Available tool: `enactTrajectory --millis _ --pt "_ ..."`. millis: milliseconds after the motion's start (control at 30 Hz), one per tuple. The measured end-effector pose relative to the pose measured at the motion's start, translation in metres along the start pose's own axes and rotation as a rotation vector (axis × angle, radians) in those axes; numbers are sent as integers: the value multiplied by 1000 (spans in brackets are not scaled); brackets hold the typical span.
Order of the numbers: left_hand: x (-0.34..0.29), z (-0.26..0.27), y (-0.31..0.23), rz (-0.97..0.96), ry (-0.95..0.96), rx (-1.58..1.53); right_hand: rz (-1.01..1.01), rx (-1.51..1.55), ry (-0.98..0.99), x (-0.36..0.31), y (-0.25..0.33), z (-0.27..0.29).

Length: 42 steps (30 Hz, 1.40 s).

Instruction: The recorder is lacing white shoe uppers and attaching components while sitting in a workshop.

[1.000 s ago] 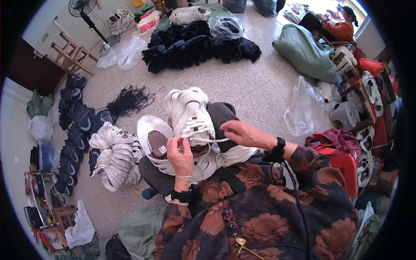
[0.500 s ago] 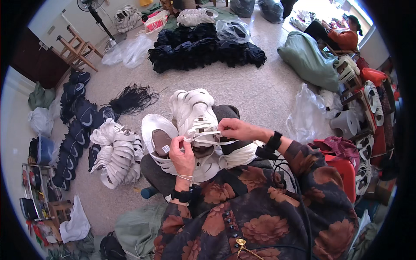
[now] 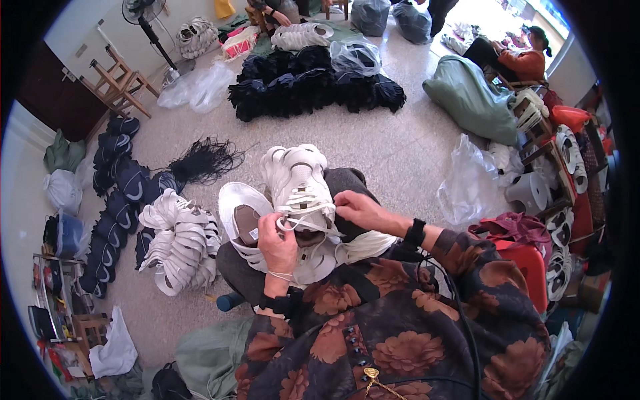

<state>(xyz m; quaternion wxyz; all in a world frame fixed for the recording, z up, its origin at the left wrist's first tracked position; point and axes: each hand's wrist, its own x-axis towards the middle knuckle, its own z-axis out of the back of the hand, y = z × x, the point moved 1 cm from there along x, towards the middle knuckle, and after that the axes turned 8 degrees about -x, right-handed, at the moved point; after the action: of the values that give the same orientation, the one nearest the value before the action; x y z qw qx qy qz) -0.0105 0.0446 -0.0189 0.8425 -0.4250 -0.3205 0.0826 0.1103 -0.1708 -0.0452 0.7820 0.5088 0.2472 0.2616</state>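
A stack of white shoe uppers point(image 3: 293, 163) lies across my lap, and white shoelace point(image 3: 308, 208) crosses the eyelets of the nearest one. My left hand point(image 3: 278, 245) is closed at the left side of the lacing, thumb and finger pinched on the lace. To the right of the opening is my right hand point(image 3: 363, 210), its fingers curled together beside the upper's edge. Whatever those fingers hold, if anything, is hidden. Left of the stack rests another white upper point(image 3: 230, 195) with a brown lining. A bundle of loose white laces point(image 3: 367, 247) lies below my right hand.
A bundle of white uppers point(image 3: 179, 240) stands on the floor to the left, beside a row of dark uppers point(image 3: 123, 210) and black laces point(image 3: 207, 160). Dark piles point(image 3: 317, 83) lie ahead. On the right are a green sack point(image 3: 470, 97), clear plastic point(image 3: 470, 183) and a red stool point(image 3: 523, 267).
The lace stretched between my hands now lies looser over the upper. My right hand's fingers have curled in at the upper's right edge. A person's hand has appeared at the far pile.
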Motion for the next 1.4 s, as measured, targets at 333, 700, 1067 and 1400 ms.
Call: enactTrajectory --millis 333,700,1067,1400 --pt "2 21 25 242 -58 -223 -164 295 -69 -2 34 -20" --pt "-13 74 15 77 618 411 58 287 56 39 91 -13" --pt "-54 38 -15 -270 543 275 681 -217 339 63 146 -149" --pt "13 41 -11 -158 230 256 313 -401 -287 50 57 -37"
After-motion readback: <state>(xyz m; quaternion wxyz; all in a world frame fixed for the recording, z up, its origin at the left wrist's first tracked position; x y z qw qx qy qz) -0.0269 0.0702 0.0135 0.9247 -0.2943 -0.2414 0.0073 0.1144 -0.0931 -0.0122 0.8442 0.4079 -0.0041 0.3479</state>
